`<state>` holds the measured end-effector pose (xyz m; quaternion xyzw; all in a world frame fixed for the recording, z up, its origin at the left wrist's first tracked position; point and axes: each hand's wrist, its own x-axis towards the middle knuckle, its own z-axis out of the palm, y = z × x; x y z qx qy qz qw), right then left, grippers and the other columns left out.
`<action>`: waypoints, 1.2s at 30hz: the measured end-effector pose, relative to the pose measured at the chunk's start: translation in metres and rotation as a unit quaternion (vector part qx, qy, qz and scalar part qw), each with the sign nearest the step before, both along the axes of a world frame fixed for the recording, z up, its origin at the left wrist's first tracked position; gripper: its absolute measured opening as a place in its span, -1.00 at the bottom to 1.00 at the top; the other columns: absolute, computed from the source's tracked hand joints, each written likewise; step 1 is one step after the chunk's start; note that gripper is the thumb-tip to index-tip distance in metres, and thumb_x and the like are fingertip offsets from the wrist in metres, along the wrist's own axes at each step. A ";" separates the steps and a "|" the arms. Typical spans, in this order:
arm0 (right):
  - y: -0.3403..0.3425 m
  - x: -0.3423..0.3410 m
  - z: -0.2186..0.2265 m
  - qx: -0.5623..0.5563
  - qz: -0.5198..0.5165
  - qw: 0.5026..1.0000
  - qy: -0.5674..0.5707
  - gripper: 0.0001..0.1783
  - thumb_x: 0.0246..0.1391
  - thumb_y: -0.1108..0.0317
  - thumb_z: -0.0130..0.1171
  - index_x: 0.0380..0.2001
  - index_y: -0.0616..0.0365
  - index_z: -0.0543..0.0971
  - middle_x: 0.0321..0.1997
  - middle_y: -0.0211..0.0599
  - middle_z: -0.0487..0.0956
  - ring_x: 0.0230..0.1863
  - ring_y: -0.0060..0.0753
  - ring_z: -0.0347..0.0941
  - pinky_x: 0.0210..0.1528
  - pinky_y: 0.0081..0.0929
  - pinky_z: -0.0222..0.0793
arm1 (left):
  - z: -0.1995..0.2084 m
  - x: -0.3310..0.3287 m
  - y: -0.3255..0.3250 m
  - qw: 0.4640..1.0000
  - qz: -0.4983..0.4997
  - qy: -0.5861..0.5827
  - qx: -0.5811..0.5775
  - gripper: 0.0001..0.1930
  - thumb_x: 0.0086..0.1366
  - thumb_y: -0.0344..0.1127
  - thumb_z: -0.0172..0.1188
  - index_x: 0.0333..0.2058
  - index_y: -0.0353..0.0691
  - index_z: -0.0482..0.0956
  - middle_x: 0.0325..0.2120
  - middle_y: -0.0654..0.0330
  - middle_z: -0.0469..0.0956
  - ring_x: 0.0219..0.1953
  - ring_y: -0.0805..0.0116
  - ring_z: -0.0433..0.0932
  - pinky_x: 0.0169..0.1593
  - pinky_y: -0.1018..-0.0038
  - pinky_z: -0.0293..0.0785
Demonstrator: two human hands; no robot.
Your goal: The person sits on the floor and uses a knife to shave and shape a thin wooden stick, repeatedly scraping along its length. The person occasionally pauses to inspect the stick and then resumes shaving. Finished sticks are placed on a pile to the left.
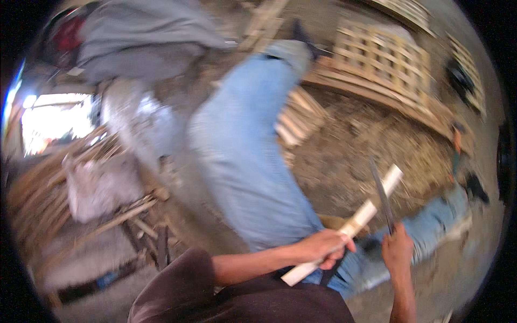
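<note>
My left hand (322,248) is closed around a pale, flat strip of wood (368,211), gripping it toward its near end. The strip slants up and to the right above my lap. My right hand (397,248) grips a knife (383,195) with a long, narrow, dark blade pointing up and away from me. The blade crosses in front of the strip's far half; whether it touches the wood I cannot tell. My fingers hide most of the knife's handle. Under both hands are my legs in light blue jeans (242,140), spread apart.
Wood shavings (371,145) cover the ground between my legs. A bundle of wood strips (302,117) lies beside my knee. Beyond are a long plank (388,99) and wooden lattice panels (377,59). To the left are a pale plastic sack (102,185) and a grey cloth (145,29).
</note>
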<state>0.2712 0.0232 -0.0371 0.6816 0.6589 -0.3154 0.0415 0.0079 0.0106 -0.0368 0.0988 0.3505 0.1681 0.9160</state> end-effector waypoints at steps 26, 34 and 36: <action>-0.008 -0.034 0.023 -0.078 -0.041 0.993 0.081 -0.64 0.01 0.29 0.13 -0.14 0.26 0.44 -0.24 0.19 0.52 -0.17 0.30 0.43 -0.15 -0.01 0.34 | -0.037 0.017 -0.017 0.993 0.010 0.068 0.091 -0.65 0.37 -0.08 0.00 -0.23 -0.32 0.46 -0.75 0.38 0.23 -0.85 0.56 0.25 -0.79 0.53 0.14; -0.006 -0.037 0.020 -0.038 -0.182 0.973 0.138 -0.29 0.06 0.02 0.26 0.10 0.37 0.39 -0.06 0.17 0.53 -0.03 0.11 0.44 0.06 -0.16 0.30 | -0.030 0.021 -0.017 0.992 -0.037 0.019 0.122 -0.60 0.40 -0.02 -0.02 -0.15 -0.32 0.46 -0.69 0.34 0.27 -0.79 0.56 0.30 -0.74 0.53 0.20; -0.007 -0.043 0.015 0.026 -0.212 0.968 0.133 -0.19 0.05 0.04 0.29 0.15 0.50 0.31 -0.03 0.22 0.51 -0.03 0.13 0.43 0.07 -0.16 0.31 | -0.030 0.024 -0.021 0.992 -0.058 -0.009 0.113 -0.59 0.41 -0.02 -0.03 -0.09 -0.30 0.45 -0.66 0.35 0.29 -0.74 0.56 0.35 -0.71 0.54 0.23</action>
